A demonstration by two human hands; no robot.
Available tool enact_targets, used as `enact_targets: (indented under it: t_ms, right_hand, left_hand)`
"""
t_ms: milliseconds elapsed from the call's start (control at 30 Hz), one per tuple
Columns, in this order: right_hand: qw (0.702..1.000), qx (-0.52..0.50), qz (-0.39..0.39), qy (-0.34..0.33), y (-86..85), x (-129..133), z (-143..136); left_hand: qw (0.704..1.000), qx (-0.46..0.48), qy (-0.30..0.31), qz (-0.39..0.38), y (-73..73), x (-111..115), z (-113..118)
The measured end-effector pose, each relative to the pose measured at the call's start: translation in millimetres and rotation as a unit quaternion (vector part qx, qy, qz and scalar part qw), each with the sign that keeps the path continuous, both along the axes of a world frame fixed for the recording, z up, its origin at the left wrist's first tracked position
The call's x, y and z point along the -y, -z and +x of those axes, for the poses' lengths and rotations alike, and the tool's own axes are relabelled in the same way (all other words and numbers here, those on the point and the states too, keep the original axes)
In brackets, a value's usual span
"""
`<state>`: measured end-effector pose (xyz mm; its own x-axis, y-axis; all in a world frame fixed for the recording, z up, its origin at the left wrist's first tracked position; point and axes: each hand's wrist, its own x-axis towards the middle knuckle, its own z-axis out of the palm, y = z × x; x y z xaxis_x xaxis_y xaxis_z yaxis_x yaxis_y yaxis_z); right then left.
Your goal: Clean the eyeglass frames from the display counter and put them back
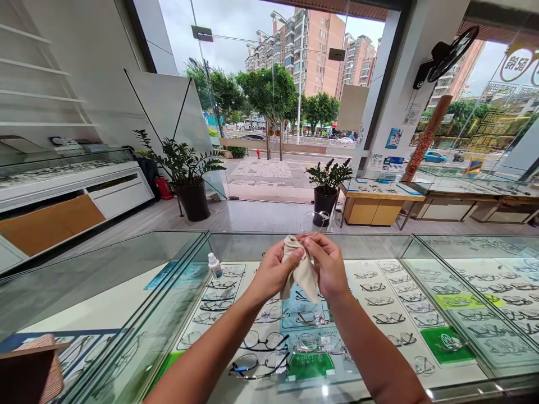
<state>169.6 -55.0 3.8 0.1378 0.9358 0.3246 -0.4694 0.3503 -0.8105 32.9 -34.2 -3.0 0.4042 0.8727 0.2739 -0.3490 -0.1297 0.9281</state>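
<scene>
Above the glass display case, both hands meet around a cream cloth (304, 275) that hangs down between them. My left hand (281, 266) pinches the cloth, thumb on top. My right hand (327, 261) is closed at the cloth's right side, its thumb and finger on a thin-rimmed pair of glasses (314, 221). The lenses stick up past the fingertips, and part of the frame is hidden by the fingers and cloth. A small white bottle (214, 266) stands upright on the glass, left of the hands.
Rows of glasses (373, 287) lie inside the glass case (303, 240) under my arms. A brown box (31, 370) is at the lower left. Beyond the case stand two potted plants (196, 199) (324, 199), a wooden display cabinet (366, 209) and glass doors.
</scene>
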Motion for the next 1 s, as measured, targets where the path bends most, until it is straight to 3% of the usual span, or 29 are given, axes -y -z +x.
enact_targets:
  t_ms: [133, 200, 433, 633, 700, 767, 933, 1000]
  right_hand:
    - [0.999, 0.041, 0.025, 0.008, 0.1, 5.2, -5.4]
    - [0.998, 0.049, 0.029, 0.008, 0.1, 5.9, -6.0]
    - [1.000, 0.005, 0.005, 0.019, 2.2, -4.0, 0.9]
    - [0.997, 0.054, 0.051, 0.021, 5.1, -0.3, -3.8]
    - [0.997, 0.049, 0.052, 0.019, 4.2, 1.7, -4.5]
    - [0.998, 0.032, 0.047, 0.027, 2.2, 2.0, -3.1]
    - [0.999, -0.012, 0.003, 0.050, -0.7, -1.8, 1.7]
    - [0.999, -0.013, 0.002, 0.041, 0.7, -2.9, 0.1]
  left_hand:
    - [0.996, 0.015, -0.091, 0.014, 2.0, 5.4, 7.7]
    - [0.994, 0.009, -0.106, 0.018, 1.1, 4.7, 6.1]
    - [0.999, -0.027, 0.041, 0.010, -4.6, -1.7, -7.7]
    - [0.996, 0.010, -0.088, 0.031, 2.0, 2.6, 7.1]
    - [0.994, 0.006, -0.102, 0.037, 2.9, 1.6, 6.3]
    - [0.996, -0.009, -0.080, 0.044, 1.2, -0.9, 0.8]
    - [0.994, -0.073, 0.067, 0.048, -7.2, -6.9, -14.2]
    - [0.994, -0.071, 0.058, 0.052, -6.9, -8.6, -13.7]
